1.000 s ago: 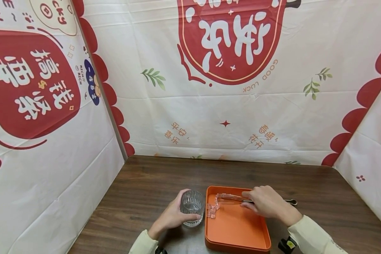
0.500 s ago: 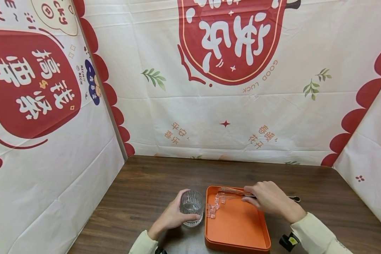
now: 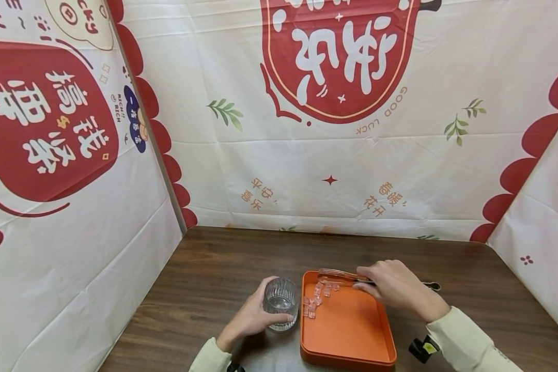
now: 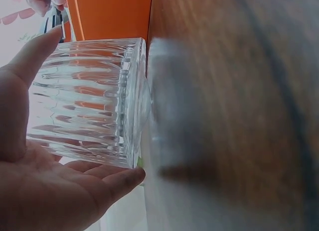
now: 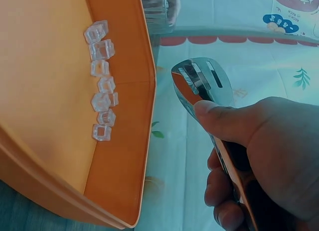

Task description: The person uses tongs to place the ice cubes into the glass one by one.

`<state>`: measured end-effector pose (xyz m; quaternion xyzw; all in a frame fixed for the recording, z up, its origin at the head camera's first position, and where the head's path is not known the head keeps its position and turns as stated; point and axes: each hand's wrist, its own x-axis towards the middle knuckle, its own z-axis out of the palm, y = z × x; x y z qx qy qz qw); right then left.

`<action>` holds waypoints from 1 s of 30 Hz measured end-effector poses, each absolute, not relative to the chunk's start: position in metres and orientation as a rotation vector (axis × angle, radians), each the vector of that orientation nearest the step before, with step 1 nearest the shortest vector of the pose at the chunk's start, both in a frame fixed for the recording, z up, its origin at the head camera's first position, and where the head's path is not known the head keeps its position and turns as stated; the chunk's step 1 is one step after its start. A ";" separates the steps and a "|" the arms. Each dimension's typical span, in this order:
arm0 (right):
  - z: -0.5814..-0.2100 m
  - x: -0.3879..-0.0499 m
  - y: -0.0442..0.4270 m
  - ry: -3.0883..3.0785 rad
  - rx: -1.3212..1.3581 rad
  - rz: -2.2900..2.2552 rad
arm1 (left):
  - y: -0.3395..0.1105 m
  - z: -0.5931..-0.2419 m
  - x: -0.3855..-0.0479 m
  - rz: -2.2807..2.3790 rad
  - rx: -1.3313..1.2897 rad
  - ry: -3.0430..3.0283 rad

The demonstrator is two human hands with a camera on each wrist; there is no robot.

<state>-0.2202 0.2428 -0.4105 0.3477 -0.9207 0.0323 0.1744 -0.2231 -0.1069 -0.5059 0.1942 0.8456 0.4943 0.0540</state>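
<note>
My left hand point(image 3: 254, 312) holds a clear ribbed drinking glass point(image 3: 281, 304), thumb on the near side and fingers round the far side. In the left wrist view, the glass point(image 4: 89, 101) stands upright on the table. My right hand point(image 3: 398, 289) grips metal tongs point(image 5: 202, 81), thumb along the upper side of the handle. Their slotted ends are over the back left of an orange tray point(image 3: 349, 330) in the head view, and no cube shows between them. Several clear ice-like cubes point(image 5: 101, 49) lie in the tray along its left and back walls.
The tray stands just right of the glass on a dark wooden table point(image 3: 223, 263). A printed white cloth point(image 3: 307, 170) hangs behind the table, with more cloth at both sides.
My right hand and the tongs have moved back and up, away from the cubes. Some cubes now lie farther right along the back wall. The left hand and glass have stayed put.
</note>
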 end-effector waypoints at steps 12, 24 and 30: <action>-0.407 -0.219 0.240 -2.584 0.998 0.093 | -0.105 -0.503 -0.220 1.469 0.629 2.610; -0.400 -0.217 0.235 -2.586 0.993 0.095 | -0.105 -0.502 -0.219 1.466 0.648 2.611; -0.396 -0.217 0.231 -2.597 0.989 0.099 | -0.106 -0.503 -0.219 1.459 0.636 2.615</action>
